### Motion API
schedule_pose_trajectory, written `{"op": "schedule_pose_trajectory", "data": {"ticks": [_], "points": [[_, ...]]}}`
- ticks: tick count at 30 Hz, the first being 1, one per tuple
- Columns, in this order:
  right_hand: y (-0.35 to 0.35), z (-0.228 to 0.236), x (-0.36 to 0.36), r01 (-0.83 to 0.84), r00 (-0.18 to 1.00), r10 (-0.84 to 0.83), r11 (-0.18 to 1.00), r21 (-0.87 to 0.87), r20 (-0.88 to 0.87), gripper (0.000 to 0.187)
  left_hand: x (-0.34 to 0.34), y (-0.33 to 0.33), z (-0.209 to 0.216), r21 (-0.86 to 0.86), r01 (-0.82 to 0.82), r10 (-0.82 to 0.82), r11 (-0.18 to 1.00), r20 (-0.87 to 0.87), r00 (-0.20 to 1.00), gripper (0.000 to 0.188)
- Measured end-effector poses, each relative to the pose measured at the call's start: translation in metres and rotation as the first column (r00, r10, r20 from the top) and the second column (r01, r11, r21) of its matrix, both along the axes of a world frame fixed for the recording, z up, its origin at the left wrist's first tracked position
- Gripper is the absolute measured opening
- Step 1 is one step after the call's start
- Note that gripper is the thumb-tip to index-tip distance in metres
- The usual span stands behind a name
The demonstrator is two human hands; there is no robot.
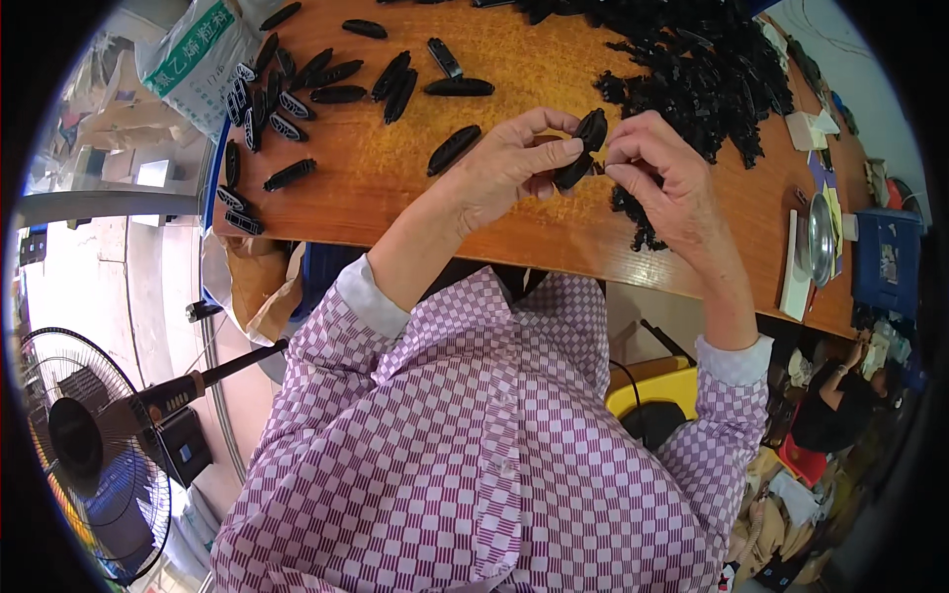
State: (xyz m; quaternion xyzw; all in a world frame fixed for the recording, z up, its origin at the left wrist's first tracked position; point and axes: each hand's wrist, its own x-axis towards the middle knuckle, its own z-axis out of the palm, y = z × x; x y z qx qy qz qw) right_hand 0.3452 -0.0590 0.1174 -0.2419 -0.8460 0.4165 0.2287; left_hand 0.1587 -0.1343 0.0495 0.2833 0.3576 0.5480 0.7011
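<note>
Above the table's near edge, my left hand (509, 166) is closed on a black oblong plastic part (592, 128), with thumb and fingers gripping its side. My right hand (664, 178) is beside it, thumb and forefinger pinched together close to the part's lower end. A tiny dark bit shows at those fingertips, too small to name. Similar black oblong parts lie loose on the wooden table (366, 208), one (454, 150) just left of my left hand. To the right spreads a large heap of small black pieces (692, 79), some trailing below my right wrist.
A white and green sack (198, 64) stands at the table's left corner. On the right lie a round metal dish (820, 237) and a white strip (794, 272); a blue bin (887, 259) is beyond. A fan (84, 435) stands lower left. Another person (840, 410) sits lower right.
</note>
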Motion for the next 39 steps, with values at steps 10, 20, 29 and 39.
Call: {"op": "schedule_pose_trajectory", "data": {"ticks": [10, 20, 29, 39], "points": [[-0.010, 0.016, -0.008, -0.258, 0.948, 0.158, 0.892, 0.370, 0.278, 0.012, 0.007, -0.015, 0.002, 0.061, 0.056, -0.045, 0.997, -0.172, 0.984, 0.034], [-0.006, -0.025, -0.002, 0.199, 0.978, -0.184, 0.966, -0.168, 0.098, 0.035, 0.009, -0.018, 0.001, 0.199, 0.041, -0.001, 0.979, -0.200, 0.980, 0.034], [-0.020, -0.045, -0.009, 0.109, 0.955, -0.271, 0.695, -0.711, -0.119, 0.027, 0.025, -0.013, -0.003, 0.216, 0.044, 0.040, 0.975, -0.372, 0.927, 0.065], [0.006, -0.057, -0.006, 0.148, 0.959, -0.280, 0.632, -0.761, -0.046, 0.024, 0.016, 0.020, -0.023, 0.242, 0.146, -0.060, 0.959, -0.329, 0.942, 0.055]]}}
